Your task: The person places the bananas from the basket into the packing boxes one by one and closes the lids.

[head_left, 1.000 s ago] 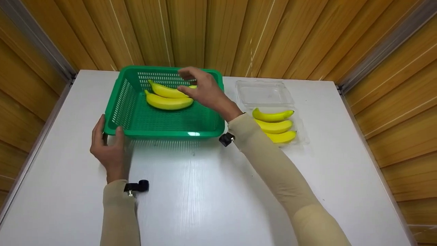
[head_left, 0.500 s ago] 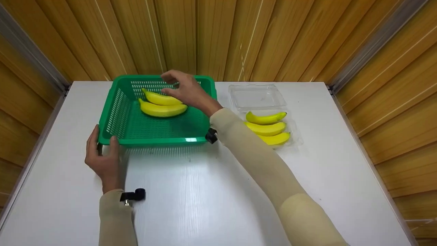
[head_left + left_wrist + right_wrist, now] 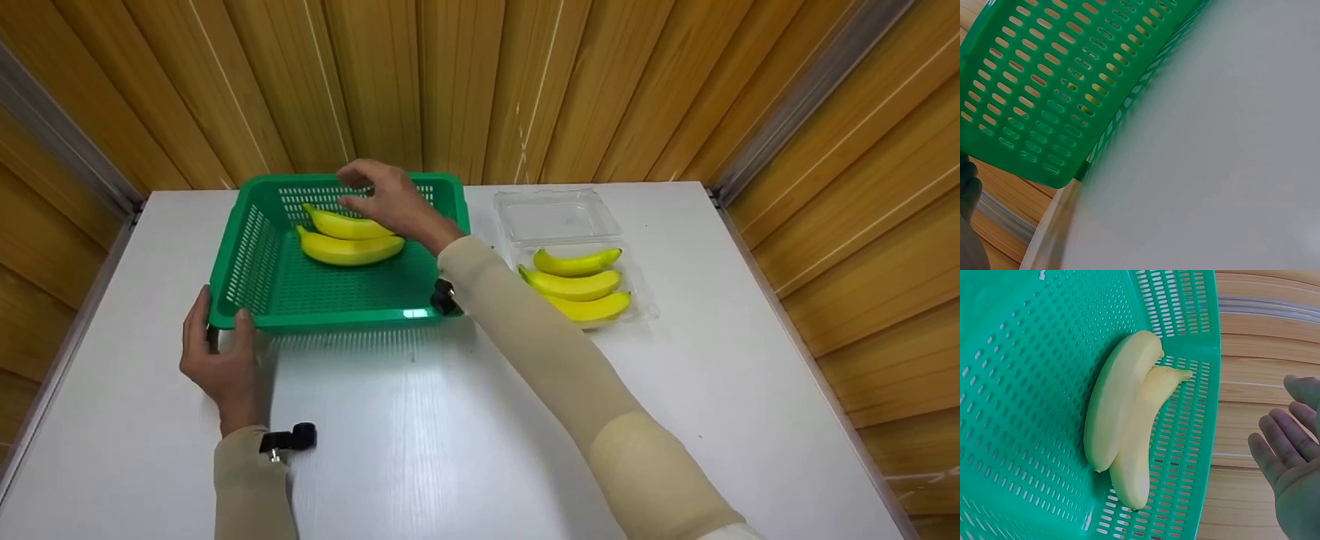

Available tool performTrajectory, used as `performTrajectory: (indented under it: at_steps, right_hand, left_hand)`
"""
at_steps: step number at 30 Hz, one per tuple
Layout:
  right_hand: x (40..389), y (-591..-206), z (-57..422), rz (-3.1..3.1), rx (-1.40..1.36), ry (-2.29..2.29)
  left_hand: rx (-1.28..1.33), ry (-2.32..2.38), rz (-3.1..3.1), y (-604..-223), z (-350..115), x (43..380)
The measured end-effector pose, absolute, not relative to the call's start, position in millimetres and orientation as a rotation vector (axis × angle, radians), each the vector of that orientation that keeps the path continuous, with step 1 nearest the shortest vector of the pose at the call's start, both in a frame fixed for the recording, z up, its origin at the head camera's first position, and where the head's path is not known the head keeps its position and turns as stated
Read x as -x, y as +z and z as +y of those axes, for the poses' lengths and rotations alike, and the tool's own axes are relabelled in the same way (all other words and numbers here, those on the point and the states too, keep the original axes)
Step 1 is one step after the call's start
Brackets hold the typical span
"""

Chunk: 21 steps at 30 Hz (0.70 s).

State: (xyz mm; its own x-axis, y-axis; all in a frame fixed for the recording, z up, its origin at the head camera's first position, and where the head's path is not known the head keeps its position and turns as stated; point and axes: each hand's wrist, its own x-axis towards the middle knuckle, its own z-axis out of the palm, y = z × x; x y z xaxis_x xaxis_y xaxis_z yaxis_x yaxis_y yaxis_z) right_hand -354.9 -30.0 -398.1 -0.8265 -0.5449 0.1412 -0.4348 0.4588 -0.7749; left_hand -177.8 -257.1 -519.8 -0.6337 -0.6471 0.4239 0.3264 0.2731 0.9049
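In the head view a green slotted basket (image 3: 330,322) stands at the back left of the table. Two bananas lie side by side in it, a front one (image 3: 351,251) and a rear one (image 3: 343,223). My right hand (image 3: 386,198) hovers over the rear part of the basket, fingers loosely bent and holding nothing; the right wrist view shows a gap between its fingers and both bananas. At the basket's near left corner is my left hand (image 3: 223,367), thumb by the front rim and fairly straight fingers along the left side. The left wrist view catches only part of that hand.
Right of the basket lies an opened clear plastic clamshell (image 3: 556,219). Its near half carries three bananas (image 3: 579,285), partly hidden by the right sleeve (image 3: 525,330). Wood-look panels (image 3: 450,90) rise behind the white table (image 3: 405,450).
My right hand has moved left over the basket. The left hand keeps its place at the corner, and the bananas lie as before. The head view has shifted slightly.
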Motion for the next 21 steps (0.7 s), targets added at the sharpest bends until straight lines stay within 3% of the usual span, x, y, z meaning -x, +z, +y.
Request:
performTrajectory:
  at_steps: [21]
  right_hand:
    - [379, -414, -13, 2.708, 0.887, -1.133]
  left_hand:
    - [-0.233, -1.487, -1.678, -519, -252, 178]
